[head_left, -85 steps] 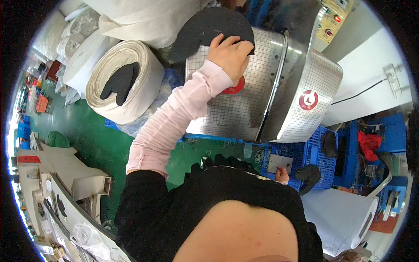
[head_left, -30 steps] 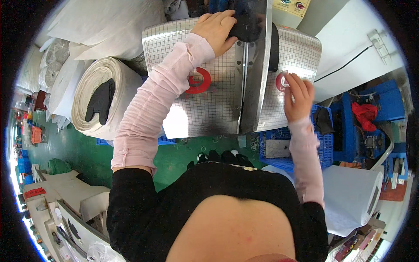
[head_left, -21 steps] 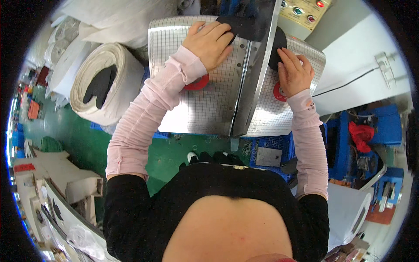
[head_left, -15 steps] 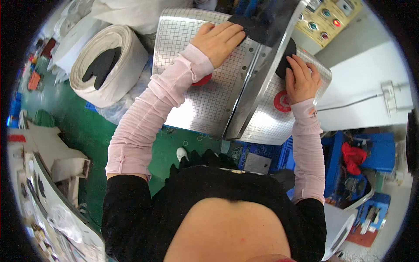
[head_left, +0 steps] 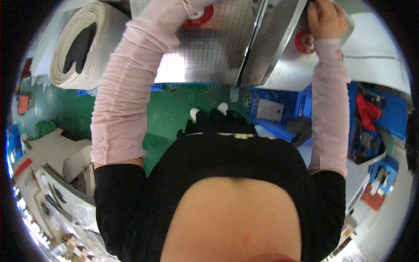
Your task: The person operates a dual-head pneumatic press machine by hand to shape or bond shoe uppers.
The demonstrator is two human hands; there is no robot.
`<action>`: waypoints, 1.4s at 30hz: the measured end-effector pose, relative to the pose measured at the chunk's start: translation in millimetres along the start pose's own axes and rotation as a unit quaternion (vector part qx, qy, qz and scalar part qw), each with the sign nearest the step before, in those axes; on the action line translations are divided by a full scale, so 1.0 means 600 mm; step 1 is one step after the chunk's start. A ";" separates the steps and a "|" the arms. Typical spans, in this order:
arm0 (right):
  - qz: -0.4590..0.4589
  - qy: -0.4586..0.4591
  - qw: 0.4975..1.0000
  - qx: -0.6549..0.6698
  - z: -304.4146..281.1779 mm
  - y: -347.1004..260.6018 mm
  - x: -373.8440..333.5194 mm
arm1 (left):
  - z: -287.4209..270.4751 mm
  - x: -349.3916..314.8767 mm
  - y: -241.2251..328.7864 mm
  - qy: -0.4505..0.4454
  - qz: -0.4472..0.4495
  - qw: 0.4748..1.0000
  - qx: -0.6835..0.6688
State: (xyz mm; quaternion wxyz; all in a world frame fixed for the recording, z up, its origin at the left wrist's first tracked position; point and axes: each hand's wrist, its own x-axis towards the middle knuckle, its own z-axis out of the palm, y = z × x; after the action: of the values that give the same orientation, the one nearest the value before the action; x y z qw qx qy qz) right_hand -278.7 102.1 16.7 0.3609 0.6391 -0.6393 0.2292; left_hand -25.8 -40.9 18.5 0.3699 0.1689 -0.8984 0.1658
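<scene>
Gridded metal machine (head_left: 214, 52) lay under the mostly cropped left hand (head_left: 200, 4) and the right hand (head_left: 328, 21), its long metal divider (head_left: 271, 39) slanting between them, nearer the right. Hands were well apart; any grip was impossible to tell.

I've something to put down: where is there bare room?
The near part of the left plate is bare between left sleeve and metal bar; so is that of the right plate, between bar and right sleeve. Crowded: its far end, at the right hand, and the blue crate, with a grey board.
</scene>
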 end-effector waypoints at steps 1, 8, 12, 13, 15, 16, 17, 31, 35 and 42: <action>-0.009 0.003 1.000 -0.022 -0.007 -0.013 0.011 | -0.003 0.003 -0.004 0.015 0.010 1.000 0.009; 0.021 0.021 0.998 -0.058 0.013 -0.006 -0.005 | -0.012 0.003 -0.003 0.017 0.020 0.999 0.033; -0.001 0.025 0.999 -0.032 0.016 -0.022 -0.006 | -0.004 -0.015 -0.009 -0.013 -0.007 1.000 0.008; 0.001 0.033 0.999 -0.024 0.010 -0.029 -0.006 | -0.003 -0.026 0.002 0.032 -0.007 0.999 0.005; -0.011 0.053 0.998 -0.019 -0.004 -0.041 -0.002 | -0.007 -0.022 0.005 0.044 -0.002 0.999 0.029; -0.002 0.043 0.999 -0.014 -0.010 -0.043 -0.002 | -0.010 -0.019 0.006 0.058 -0.004 0.998 0.038; 0.009 0.028 1.000 -0.008 -0.011 -0.043 -0.003 | -0.009 -0.018 0.008 0.025 -0.013 0.999 0.025; 0.037 0.044 0.998 0.027 0.002 -0.048 0.007 | -0.007 -0.013 0.006 -0.005 -0.049 0.999 -0.009; 0.049 0.045 0.997 0.031 0.004 -0.045 0.008 | -0.005 -0.012 0.009 0.000 -0.050 0.999 -0.005; 0.036 0.049 0.997 0.038 0.004 -0.037 0.022 | -0.007 -0.010 0.006 -0.008 -0.054 0.999 -0.004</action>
State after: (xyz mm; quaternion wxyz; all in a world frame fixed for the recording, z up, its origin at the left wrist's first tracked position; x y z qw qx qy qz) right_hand -256.1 89.7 21.5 0.3592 0.6169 -0.6342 0.2970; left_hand -20.7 -35.0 16.1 0.3715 0.2171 -0.8916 0.1410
